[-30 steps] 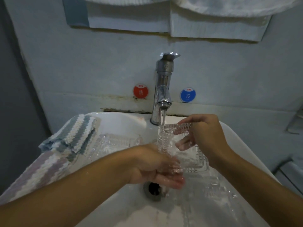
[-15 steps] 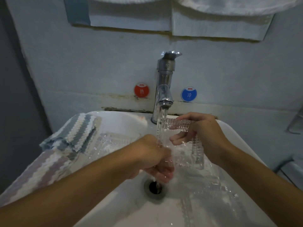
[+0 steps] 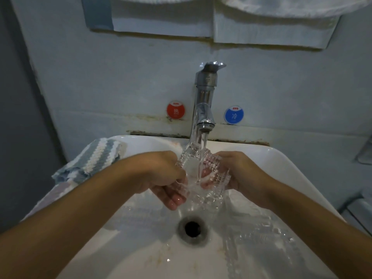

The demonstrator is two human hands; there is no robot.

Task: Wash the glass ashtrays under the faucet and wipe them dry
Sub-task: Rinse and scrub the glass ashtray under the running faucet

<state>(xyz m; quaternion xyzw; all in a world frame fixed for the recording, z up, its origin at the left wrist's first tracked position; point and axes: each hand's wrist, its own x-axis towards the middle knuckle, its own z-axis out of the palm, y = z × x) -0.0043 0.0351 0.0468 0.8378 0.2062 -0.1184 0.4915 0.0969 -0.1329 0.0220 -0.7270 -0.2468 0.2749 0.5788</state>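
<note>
A: Labels?
B: "OYO" on red sticker (image 3: 175,110) and blue sticker (image 3: 234,115), flanking faucet (image 3: 204,101).
A: Hands?
B: Left hand (image 3: 161,176) and right hand (image 3: 239,174) both grasp glass ashtray (image 3: 203,174) under the stream, above sink (image 3: 281,164).

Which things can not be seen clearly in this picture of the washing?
- Glass ashtray, head view: running water and both hands blur its outline.
- Right hand: fingertips hidden behind the glass.
- A second ashtray in the sink: transparent, edges uncertain.
- Striped cloth: partly covered by the left arm.
</note>
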